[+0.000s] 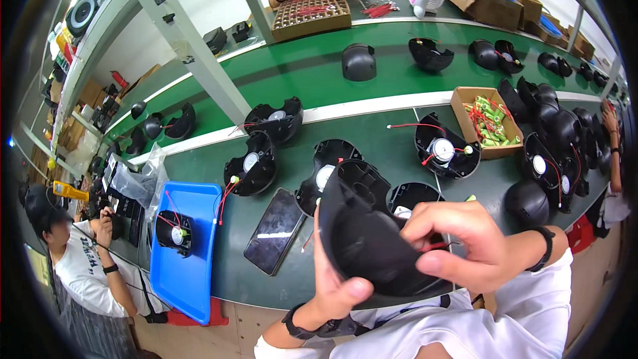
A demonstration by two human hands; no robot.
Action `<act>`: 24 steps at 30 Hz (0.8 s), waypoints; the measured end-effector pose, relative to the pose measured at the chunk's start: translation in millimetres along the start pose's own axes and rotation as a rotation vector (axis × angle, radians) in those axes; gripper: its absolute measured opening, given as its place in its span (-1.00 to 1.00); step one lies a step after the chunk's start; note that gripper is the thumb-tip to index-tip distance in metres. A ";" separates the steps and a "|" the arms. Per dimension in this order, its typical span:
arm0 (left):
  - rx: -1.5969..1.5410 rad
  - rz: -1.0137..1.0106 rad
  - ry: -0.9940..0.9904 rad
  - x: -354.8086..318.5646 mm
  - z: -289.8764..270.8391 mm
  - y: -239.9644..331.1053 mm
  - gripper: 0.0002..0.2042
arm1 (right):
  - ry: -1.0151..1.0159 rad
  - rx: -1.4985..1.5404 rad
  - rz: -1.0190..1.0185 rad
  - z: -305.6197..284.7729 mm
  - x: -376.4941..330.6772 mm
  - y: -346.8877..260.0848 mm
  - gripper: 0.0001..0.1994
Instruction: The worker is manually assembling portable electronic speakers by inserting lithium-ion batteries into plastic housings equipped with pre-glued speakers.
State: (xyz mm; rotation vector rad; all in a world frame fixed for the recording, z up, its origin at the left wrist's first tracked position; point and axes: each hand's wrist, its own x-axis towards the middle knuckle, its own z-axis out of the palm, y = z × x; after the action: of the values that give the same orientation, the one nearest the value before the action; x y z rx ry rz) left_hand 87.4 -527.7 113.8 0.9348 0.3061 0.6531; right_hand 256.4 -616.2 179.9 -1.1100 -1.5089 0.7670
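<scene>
A black plastic half-shell is tilted up in front of me, its curved side towards me. My left hand grips it from the left, thumb along its lower edge. My right hand reaches over the right rim, with the fingers and thumb pinched around a thin red wire. The wire's far end is hidden inside the shell. Just beyond, another half-shell with a round white-rimmed speaker lies on the bench, and part of one more shell shows behind my right fingers.
A black phone and a blue tray holding one shell lie left. A carton of green cells stands at the back right beside piled shells. Beyond runs a green conveyor carrying shells. Co-workers sit across and at left.
</scene>
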 end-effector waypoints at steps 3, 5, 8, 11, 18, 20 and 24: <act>-0.284 0.166 -0.025 13.2 -3.1 13.6 -0.06 | -0.038 -0.384 -0.209 -22.7 24.7 0.3 -0.81; -0.393 0.278 -0.083 27.1 -26.7 24.7 -0.06 | 0.033 -0.597 -0.173 -37.3 51.7 18.6 -0.83; -0.434 0.419 -0.218 47.9 -42.7 45.5 -0.13 | -0.150 -0.789 -0.008 -53.8 90.4 69.7 -0.77; -0.457 0.481 -0.230 42.6 -51.1 65.2 -0.15 | -0.326 -0.929 0.068 -20.7 132.1 108.8 -0.64; -0.505 0.340 -0.198 60.2 -67.7 31.6 -0.08 | -0.592 -0.690 0.611 -37.7 179.4 173.2 -0.72; -0.545 0.309 -0.187 59.2 -70.8 33.6 -0.09 | -0.517 -0.680 0.728 -52.7 193.9 154.9 -0.73; -0.366 0.274 -0.058 69.6 -68.5 30.3 -0.09 | -0.334 -0.869 0.738 -141.4 229.0 168.2 -0.66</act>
State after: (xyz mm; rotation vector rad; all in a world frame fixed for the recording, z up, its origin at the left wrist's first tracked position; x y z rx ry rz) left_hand 94.2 -426.4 101.9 0.6456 0.0017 0.8966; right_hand 433.7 -355.2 146.3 -2.3674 -1.7701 0.8131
